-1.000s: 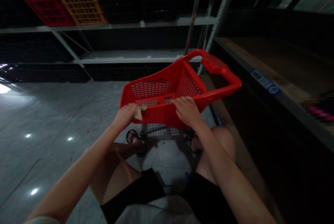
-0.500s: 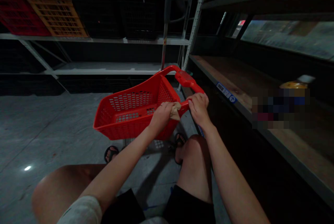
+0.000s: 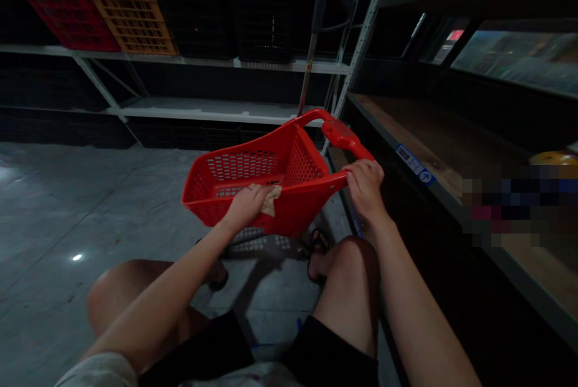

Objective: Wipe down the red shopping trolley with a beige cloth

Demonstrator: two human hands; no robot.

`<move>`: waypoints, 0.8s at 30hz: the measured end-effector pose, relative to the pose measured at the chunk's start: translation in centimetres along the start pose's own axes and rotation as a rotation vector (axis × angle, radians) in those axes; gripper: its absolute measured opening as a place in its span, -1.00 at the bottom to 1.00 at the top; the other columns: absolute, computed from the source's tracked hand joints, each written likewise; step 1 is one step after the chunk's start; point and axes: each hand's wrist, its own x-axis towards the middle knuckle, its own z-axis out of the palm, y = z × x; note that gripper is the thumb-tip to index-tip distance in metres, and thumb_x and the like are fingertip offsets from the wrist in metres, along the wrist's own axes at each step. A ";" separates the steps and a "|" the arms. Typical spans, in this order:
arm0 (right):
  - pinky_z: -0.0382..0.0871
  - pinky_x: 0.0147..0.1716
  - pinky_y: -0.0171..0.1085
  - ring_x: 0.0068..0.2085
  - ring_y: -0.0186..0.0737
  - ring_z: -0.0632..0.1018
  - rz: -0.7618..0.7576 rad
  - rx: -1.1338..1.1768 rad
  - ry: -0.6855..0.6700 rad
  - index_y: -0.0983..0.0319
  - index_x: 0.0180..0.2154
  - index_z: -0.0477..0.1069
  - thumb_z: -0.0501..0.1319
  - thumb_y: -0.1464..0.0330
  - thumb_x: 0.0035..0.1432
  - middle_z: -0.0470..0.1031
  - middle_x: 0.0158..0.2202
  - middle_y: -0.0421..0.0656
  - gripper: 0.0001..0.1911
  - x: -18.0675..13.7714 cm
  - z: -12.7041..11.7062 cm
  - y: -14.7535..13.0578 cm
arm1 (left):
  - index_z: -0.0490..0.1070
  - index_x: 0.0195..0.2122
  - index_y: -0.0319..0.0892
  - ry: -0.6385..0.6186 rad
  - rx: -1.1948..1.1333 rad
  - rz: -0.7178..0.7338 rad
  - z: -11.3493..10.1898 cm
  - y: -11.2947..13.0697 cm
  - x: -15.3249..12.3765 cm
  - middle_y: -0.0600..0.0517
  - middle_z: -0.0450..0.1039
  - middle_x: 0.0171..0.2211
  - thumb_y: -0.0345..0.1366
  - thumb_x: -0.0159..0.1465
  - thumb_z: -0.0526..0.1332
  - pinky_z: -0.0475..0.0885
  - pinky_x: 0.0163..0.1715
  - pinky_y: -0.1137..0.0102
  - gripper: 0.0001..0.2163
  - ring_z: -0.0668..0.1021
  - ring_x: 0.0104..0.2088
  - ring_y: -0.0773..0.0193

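Note:
A red plastic shopping cart (image 3: 293, 212) stands in front of my knees, its basket pierced with many holes. My right hand (image 3: 365, 185) is closed around the near corner of its handle. Against the basket's near rim, my left hand (image 3: 247, 203) presses a beige cloth (image 3: 271, 200), its fingers over the edge and a ring on one of them. The cloth sticks out on the right of that hand. Nothing shows inside the part of the basket I can see.
White metal shelving (image 3: 235, 111) runs along the back, with a red crate (image 3: 70, 17), a yellow crate (image 3: 133, 20) and dark crates. A metal pole with a dark grip (image 3: 311, 44) leans there. At right is a wooden shelf (image 3: 397, 113) with a blue label (image 3: 415, 164).
My left hand has slid left with the cloth, from near the handle to the middle of the basket's near rim. My right hand keeps its hold. The view has shifted slightly.

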 end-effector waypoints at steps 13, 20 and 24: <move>0.02 0.27 0.14 0.09 0.04 0.44 -0.173 -0.197 -0.108 0.20 -0.03 0.52 -0.04 0.32 0.42 0.59 -0.05 -0.01 -0.64 2.6 4.8 -4.7 | 0.46 -0.12 -0.24 -0.026 0.122 -0.368 -1.6 -10.1 -10.2 -0.23 0.52 -0.15 -0.42 0.39 0.07 0.47 -0.05 0.16 -0.82 0.58 -0.10 -0.04; 0.09 0.01 -0.02 -0.04 -0.05 0.48 -0.202 -0.158 -0.326 0.23 -0.17 0.58 -0.09 0.28 0.51 0.66 -0.11 -0.03 -0.54 -0.8 12.3 -18.4 | 0.46 -0.12 -0.24 0.011 0.177 -0.388 -1.6 -3.6 -10.7 -0.19 0.52 -0.18 -0.43 0.44 0.05 0.48 -0.11 0.17 -0.81 0.57 -0.13 -0.01; 0.05 0.02 -0.02 -0.13 -0.11 0.48 -0.254 -0.097 -0.402 0.21 -0.26 0.62 -0.05 0.29 0.49 0.69 -0.21 -0.09 -0.53 -1.8 12.6 -20.0 | 0.48 -0.11 -0.22 0.038 0.174 -0.368 -1.4 -1.6 -11.0 -0.16 0.53 -0.18 -0.38 0.46 0.06 0.48 -0.13 0.23 -0.81 0.58 -0.14 0.04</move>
